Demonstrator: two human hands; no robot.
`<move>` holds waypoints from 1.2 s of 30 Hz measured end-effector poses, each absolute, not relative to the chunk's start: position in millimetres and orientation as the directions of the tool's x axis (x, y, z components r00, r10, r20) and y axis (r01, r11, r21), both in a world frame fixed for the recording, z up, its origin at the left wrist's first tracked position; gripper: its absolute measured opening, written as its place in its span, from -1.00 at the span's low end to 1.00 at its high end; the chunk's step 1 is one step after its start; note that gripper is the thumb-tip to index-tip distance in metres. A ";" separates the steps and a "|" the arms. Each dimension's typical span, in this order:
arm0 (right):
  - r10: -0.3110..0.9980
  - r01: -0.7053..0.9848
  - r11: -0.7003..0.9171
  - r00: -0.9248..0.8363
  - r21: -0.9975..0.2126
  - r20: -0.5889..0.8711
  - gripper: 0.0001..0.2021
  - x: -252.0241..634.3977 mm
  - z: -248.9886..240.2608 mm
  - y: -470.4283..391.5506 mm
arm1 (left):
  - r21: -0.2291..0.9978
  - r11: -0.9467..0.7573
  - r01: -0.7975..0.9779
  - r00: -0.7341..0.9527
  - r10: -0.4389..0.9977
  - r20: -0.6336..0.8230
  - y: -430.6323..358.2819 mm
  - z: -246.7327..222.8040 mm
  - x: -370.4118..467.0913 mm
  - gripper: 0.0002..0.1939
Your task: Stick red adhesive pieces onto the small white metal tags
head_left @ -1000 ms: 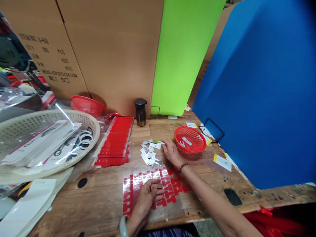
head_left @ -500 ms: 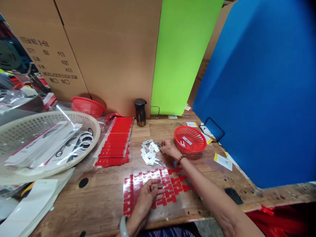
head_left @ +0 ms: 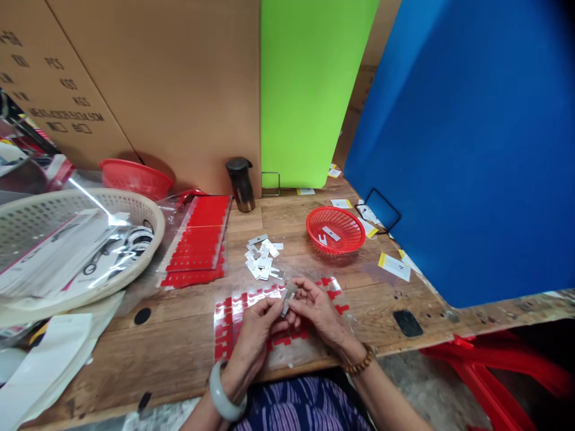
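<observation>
Both hands meet over a clear sheet with red shapes [head_left: 224, 323] near the table's front edge. A small flat metal piece [head_left: 288, 294] is pinched between them. My left hand [head_left: 260, 326] grips its lower left side, thumb on top. My right hand [head_left: 317, 308] holds it from the right with thumb and fingers. Just beyond the hands lies a loose pile of similar metal pieces [head_left: 263, 257]. A red basket [head_left: 336, 244] stands to the right of the pile with a flat plate and a small U-shaped piece inside.
Red strip sheets [head_left: 197, 233] lie left of the pile. A cream basket [head_left: 155, 239] of packaged items fills the left side. A dark jug [head_left: 242, 185] stands at the back before cardboard. Green and blue boards [head_left: 471, 149] rise behind and right; labels [head_left: 395, 267] lie near the blue board.
My right hand has moved from the metal pile back toward me and met my left hand, which has closed on the piece too. The head view has shifted.
</observation>
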State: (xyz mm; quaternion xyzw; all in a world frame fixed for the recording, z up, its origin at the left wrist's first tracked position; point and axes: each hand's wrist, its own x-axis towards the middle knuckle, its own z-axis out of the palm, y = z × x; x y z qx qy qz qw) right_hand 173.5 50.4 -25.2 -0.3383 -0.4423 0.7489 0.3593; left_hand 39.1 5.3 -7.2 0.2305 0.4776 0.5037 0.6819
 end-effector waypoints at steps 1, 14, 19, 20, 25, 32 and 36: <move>0.825 -0.248 -0.364 -0.534 -0.898 -0.188 -0.60 176.9 -26.4 49.7 | 0.790 0.412 -0.455 0.053 0.898 -0.438 3.9 -6.2 38.5 -0.69; 0.848 -0.355 -0.367 -0.508 -0.860 -0.153 -0.67 202.1 -47.1 27.2 | 0.607 0.631 -0.483 0.299 0.770 -0.563 -5.8 -2.9 42.3 -0.80; 0.872 -0.328 -0.319 -0.469 -0.889 -0.140 -0.76 204.7 -46.9 18.5 | 0.524 0.687 -0.504 0.377 0.720 -0.582 -7.9 -7.4 45.0 -0.89; 0.873 -0.316 -0.320 -0.464 -0.893 -0.148 -0.76 205.1 -45.1 18.7 | 0.514 0.690 -0.510 0.378 0.716 -0.586 -7.8 -7.6 44.8 -0.91; 0.917 -0.172 -0.287 -0.334 -0.942 -0.218 -0.53 214.8 -38.0 32.5 | 0.561 0.658 -0.502 0.259 0.734 -0.628 -2.5 -8.5 36.2 -0.92; 0.984 0.410 0.038 -0.174 -0.911 -0.037 -0.90 225.4 -45.6 38.6 | 0.704 0.549 -0.450 -0.030 0.779 -0.627 9.4 -21.7 24.8 -0.90; 0.972 0.549 0.190 -0.219 -0.814 0.080 -0.90 217.5 -54.0 30.1 | 0.730 0.523 -0.441 -0.032 0.804 -0.594 13.7 -27.8 31.6 -0.85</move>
